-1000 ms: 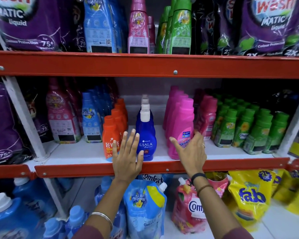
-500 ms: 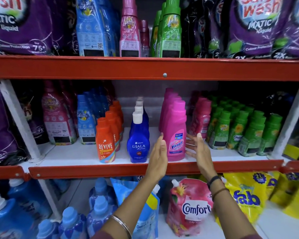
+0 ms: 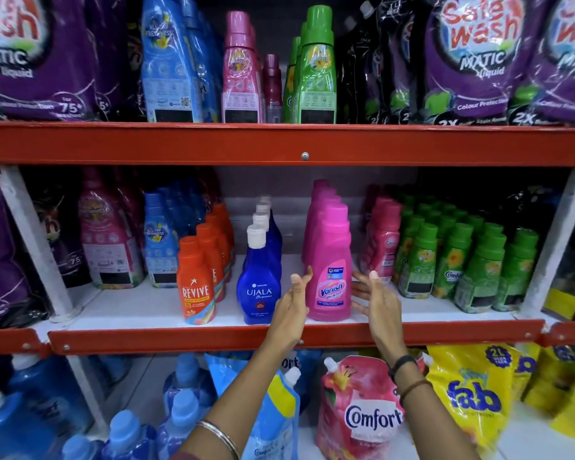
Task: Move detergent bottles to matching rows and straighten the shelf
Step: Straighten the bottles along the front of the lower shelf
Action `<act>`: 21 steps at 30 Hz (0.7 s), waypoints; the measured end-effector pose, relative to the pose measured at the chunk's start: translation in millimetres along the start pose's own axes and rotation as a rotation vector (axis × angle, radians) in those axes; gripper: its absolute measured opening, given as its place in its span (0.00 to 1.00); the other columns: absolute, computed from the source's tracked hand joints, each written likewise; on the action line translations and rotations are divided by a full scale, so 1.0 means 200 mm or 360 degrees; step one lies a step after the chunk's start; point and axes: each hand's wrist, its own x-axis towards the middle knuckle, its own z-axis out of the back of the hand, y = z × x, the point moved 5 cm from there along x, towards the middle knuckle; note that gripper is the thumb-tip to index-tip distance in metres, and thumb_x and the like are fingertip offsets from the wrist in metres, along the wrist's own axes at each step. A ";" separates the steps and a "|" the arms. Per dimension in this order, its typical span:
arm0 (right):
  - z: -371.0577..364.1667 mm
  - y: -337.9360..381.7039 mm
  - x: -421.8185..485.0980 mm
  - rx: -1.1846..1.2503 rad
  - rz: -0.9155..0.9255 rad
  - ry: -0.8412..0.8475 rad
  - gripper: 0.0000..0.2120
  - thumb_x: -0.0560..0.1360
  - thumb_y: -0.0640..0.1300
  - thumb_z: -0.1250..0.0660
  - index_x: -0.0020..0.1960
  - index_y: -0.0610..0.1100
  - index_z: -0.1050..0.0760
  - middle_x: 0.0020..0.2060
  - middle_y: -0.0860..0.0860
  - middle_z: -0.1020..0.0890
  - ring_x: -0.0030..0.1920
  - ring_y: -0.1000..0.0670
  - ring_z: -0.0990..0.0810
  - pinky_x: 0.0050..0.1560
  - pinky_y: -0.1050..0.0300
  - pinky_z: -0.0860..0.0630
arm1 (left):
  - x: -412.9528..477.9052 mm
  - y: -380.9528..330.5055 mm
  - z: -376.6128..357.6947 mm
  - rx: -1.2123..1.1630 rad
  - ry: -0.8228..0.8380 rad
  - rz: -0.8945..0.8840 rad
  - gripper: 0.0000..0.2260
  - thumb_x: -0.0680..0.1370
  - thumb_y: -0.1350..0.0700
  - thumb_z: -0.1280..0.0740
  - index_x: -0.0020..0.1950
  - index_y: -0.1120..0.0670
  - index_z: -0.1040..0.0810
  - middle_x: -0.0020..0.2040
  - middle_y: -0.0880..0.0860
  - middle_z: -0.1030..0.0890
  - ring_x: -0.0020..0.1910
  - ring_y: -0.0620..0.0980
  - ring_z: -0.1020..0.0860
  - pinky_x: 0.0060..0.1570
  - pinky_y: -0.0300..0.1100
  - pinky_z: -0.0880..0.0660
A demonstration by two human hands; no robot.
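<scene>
On the middle shelf (image 3: 146,318) a row of pink Vanish bottles (image 3: 330,260) runs front to back. My left hand (image 3: 291,305) is open just left of the front Vanish bottle, palm turned toward it. Just right of that bottle, my right hand (image 3: 375,305) is open too, fingers spread. Both hands flank the bottle without clearly gripping it. A row of blue Ujala bottles (image 3: 259,280) stands left of my left hand, and a row of orange Revive bottles (image 3: 196,280) is further left.
Small pink bottles (image 3: 380,244) and several green bottles (image 3: 452,257) fill the shelf's right side. Purple pouches (image 3: 0,257), a pink bottle and blue bottles stand at left. The red shelf lip (image 3: 180,340) runs below. Comfort (image 3: 356,406) and Fab pouches (image 3: 472,393) sit underneath.
Both hands moved right from the Ujala bottle to either side of the front Vanish bottle and now sit closer around it. The view shifted slightly.
</scene>
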 end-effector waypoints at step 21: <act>-0.61 0.01 -0.29 0.0161 -0.0132 0.0248 0.41 0.70 0.72 0.51 0.73 0.46 0.38 0.71 0.48 0.31 0.68 0.52 0.30 0.69 0.49 0.33 | -0.28 -0.09 0.36 -0.0190 -0.0699 -0.0373 0.23 0.79 0.36 0.57 0.72 0.39 0.43 0.79 0.45 0.46 0.75 0.38 0.46 0.67 0.28 0.46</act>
